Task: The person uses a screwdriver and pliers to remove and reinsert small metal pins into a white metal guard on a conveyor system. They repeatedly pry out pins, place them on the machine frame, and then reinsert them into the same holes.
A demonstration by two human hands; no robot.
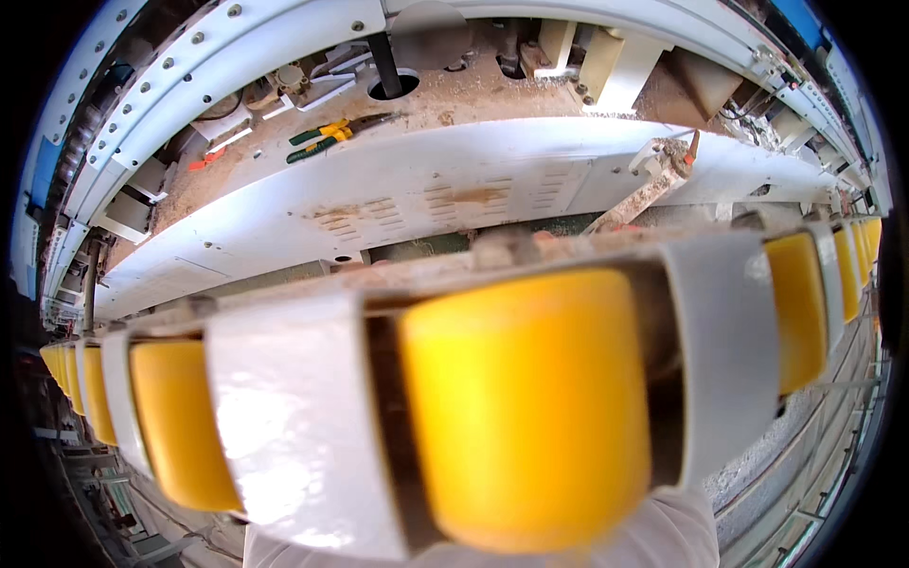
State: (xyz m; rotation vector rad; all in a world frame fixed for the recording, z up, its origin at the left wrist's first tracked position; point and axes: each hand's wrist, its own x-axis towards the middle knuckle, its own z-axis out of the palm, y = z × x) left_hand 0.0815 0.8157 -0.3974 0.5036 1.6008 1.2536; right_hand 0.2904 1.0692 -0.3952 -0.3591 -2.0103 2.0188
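Note:
Neither of my hands shows. A large yellow roller [525, 407], slightly blurred, fills the near middle, set in a gap of a white metal guard [294, 417]. Pale cloth [672, 530], likely my clothing, appears below it at the lower edge. Beyond the guard, pliers [322, 142] with green and yellow handles lie on a dusty brown ledge, jaws toward the right. A small orange-red item [206, 160], too small to name, rests to their left.
More yellow rollers [180, 421] line the guard to both sides. Behind it runs a long white panel [398, 204] with vent slots. A dusty metal arm [649, 185] slants up at the right. A dark rod [385, 66] passes into a round hole.

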